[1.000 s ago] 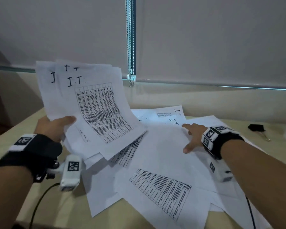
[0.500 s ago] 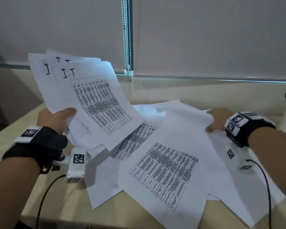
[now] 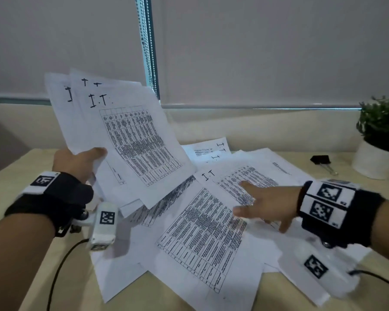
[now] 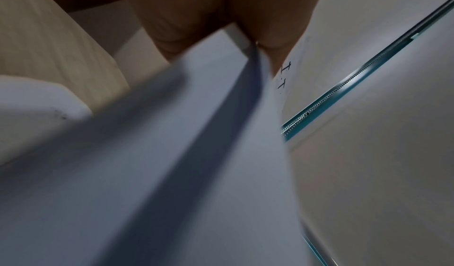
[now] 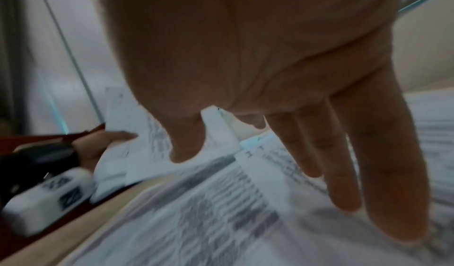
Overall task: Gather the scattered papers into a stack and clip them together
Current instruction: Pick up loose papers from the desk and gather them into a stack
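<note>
The left hand (image 3: 76,162) grasps a bundle of printed sheets (image 3: 126,140) by its lower left corner, thumb on the front and the other fingers behind, and holds the bundle raised and tilted above the left part of the scattered papers (image 3: 202,234). In the left wrist view the thumb and fingers (image 4: 172,27) pinch the paper edges between them. The scattered papers lie overlapped on the bench (image 3: 54,286), most of them with dark tables printed on them and some with "I.T" written at the top. The right hand (image 3: 265,205) is released, with fingers straight and spread, palm down over the right part of these papers; the right wrist view is blurred, and I cannot tell if the fingertips (image 5: 343,198) touch the sheet under them. A black binder clip (image 3: 321,160) lies on the bench beyond the papers, to the right, just beside a small potted plant (image 3: 382,135) in a white pot
</note>
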Motion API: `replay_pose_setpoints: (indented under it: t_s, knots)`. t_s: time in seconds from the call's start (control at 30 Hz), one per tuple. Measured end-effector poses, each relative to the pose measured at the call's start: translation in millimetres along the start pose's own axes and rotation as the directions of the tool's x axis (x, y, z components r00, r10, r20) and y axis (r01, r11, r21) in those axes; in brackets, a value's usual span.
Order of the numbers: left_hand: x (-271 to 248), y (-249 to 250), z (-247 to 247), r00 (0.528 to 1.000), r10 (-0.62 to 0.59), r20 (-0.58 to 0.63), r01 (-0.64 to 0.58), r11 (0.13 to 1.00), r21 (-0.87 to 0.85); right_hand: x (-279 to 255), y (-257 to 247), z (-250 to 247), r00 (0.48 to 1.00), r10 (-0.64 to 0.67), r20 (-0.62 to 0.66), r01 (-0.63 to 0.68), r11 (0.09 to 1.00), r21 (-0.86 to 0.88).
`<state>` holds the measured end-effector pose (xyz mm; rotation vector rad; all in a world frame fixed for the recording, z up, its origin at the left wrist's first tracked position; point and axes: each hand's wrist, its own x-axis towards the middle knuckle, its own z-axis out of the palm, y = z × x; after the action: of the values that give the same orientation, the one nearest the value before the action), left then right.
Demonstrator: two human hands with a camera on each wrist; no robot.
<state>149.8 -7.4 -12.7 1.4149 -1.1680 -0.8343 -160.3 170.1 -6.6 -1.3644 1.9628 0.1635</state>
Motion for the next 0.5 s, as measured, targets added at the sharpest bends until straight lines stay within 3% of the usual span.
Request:
replay_pose_setpoints:
  t_s: [0.07, 0.17, 0.2, 0.37, 0.5]
  knots:
    - [2, 3, 1, 0.999, 0.042, -0.025, -0.042, 0.999, -0.009, 2, 7, -16, 0.996, 0.007, -0.084, -0.008, 1.0, -0.017]
    - [5, 10, -2, 0.997, 0.066, -0.04, -0.066, 0.998, 0.003, 18, 5, -36, 0.957, -0.139, -0.256, 0.014, 0.899, -0.439]
    - [7, 12, -4, 0.996, 0.077, -0.037, -0.077, 0.997, 0.004, 26, 0, -40, 0.935, -0.209, -0.288, 0.036, 0.861, -0.508]
    - [6, 13, -6, 0.99, 0.138, 0.001, -0.138, 0.99, 0.022, 89, -41, -42, 0.876, -0.385, -0.291, 0.199, 0.838, -0.508]
    - [13, 6, -14, 0.994, 0.111, 0.0, -0.11, 0.991, 0.069, 126, -61, -38, 0.912, -0.362, -0.193, 0.204, 0.808, -0.553]
